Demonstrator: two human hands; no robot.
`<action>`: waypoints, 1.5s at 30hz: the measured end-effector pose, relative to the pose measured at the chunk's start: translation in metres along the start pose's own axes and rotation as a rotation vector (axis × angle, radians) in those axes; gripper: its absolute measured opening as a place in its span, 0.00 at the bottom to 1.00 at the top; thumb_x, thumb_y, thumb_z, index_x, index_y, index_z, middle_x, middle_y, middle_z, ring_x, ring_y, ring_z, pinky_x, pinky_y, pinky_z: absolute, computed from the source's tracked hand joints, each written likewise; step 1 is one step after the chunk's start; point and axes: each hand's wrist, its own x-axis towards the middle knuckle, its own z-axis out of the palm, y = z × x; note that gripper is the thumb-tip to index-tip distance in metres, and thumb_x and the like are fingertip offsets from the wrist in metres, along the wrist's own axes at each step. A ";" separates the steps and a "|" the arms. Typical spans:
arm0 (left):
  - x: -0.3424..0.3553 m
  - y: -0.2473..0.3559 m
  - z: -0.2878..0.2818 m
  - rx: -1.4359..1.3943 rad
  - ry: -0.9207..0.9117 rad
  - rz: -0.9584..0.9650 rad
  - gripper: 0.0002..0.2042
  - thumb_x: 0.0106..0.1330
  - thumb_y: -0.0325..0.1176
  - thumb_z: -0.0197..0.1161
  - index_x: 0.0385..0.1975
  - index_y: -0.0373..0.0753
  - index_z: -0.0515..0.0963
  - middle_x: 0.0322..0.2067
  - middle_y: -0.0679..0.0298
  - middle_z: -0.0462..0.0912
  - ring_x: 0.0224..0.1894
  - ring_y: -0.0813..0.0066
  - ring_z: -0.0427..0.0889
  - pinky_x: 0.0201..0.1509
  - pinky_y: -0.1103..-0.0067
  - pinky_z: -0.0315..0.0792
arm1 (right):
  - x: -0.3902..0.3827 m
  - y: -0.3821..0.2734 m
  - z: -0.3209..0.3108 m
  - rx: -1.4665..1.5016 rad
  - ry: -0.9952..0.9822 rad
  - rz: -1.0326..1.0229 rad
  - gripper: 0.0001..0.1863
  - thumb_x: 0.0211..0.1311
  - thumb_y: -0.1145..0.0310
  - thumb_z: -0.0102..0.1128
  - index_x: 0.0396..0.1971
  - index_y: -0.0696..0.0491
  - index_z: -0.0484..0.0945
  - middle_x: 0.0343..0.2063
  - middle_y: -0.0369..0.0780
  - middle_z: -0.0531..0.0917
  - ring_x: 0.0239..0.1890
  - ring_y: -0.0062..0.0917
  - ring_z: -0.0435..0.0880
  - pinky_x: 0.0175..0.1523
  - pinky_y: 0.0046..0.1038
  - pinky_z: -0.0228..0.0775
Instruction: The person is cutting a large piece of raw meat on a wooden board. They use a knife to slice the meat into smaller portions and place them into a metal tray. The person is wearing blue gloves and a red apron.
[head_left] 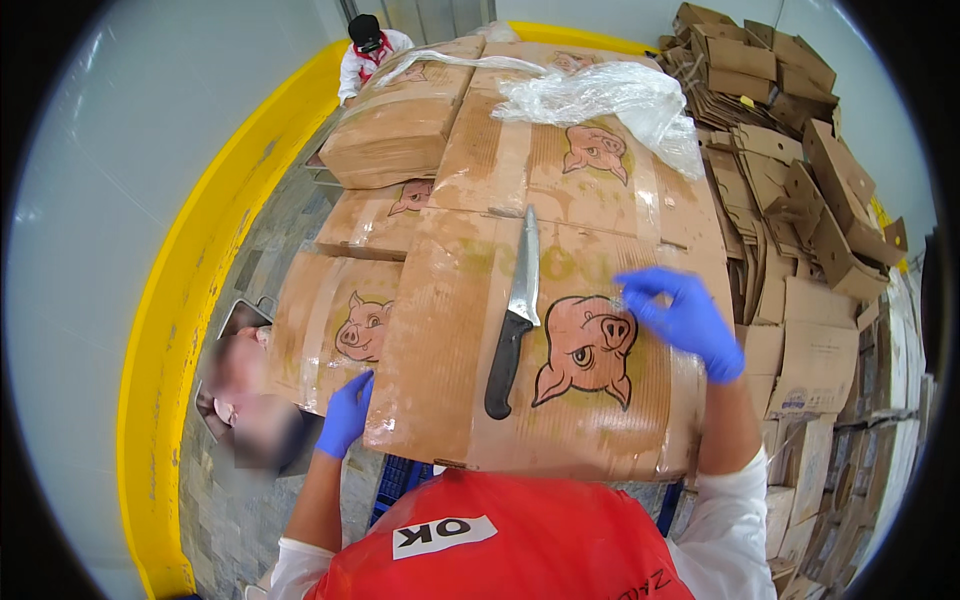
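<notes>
A large brown cardboard carton [440,330] printed with a pig's head lies right before me at the top of a stack. On it rests a knife [515,325] with a black handle and a broad steel blade, its tip pointing away from me. My right hand [685,318], in a blue glove, is over the carton's right part, to the right of the knife, fingers loosely bent and apart with nothing in them. My left hand [345,415], also blue-gloved, is at the carton's left side, fingers stretched up along its edge. Whether it presses on the carton I cannot tell.
Crumpled clear plastic film [610,100] lies across the far cartons. Flattened and opened cardboard boxes [770,190] are piled at the right. A yellow wall guard [150,420] runs along the left. Another person [372,50] stands beyond the stack. Something blurred is at the lower left.
</notes>
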 end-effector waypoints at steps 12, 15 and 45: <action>0.013 0.022 0.033 -1.059 -0.417 -0.013 0.28 0.81 0.51 0.47 0.70 0.36 0.68 0.61 0.61 0.78 0.60 0.70 0.78 0.65 0.74 0.72 | -0.055 -0.099 0.183 -0.657 0.110 -0.240 0.22 0.59 0.63 0.68 0.54 0.51 0.79 0.63 0.54 0.71 0.44 0.47 0.78 0.53 0.43 0.74; -0.022 0.023 0.007 -0.847 -0.387 -0.052 0.29 0.80 0.52 0.50 0.71 0.36 0.67 0.63 0.60 0.77 0.60 0.70 0.77 0.66 0.73 0.70 | -0.059 -0.090 0.189 -0.530 0.344 -0.218 0.16 0.60 0.73 0.64 0.50 0.55 0.79 0.59 0.53 0.77 0.50 0.46 0.80 0.58 0.41 0.74; -0.074 -0.109 -0.035 -0.804 -0.326 0.175 0.28 0.76 0.48 0.60 0.67 0.33 0.72 0.57 0.59 0.82 0.57 0.74 0.79 0.64 0.77 0.71 | 0.175 -0.142 0.186 -0.345 0.276 -0.178 0.23 0.68 0.56 0.64 0.53 0.60 0.82 0.41 0.51 0.88 0.43 0.38 0.88 0.52 0.35 0.77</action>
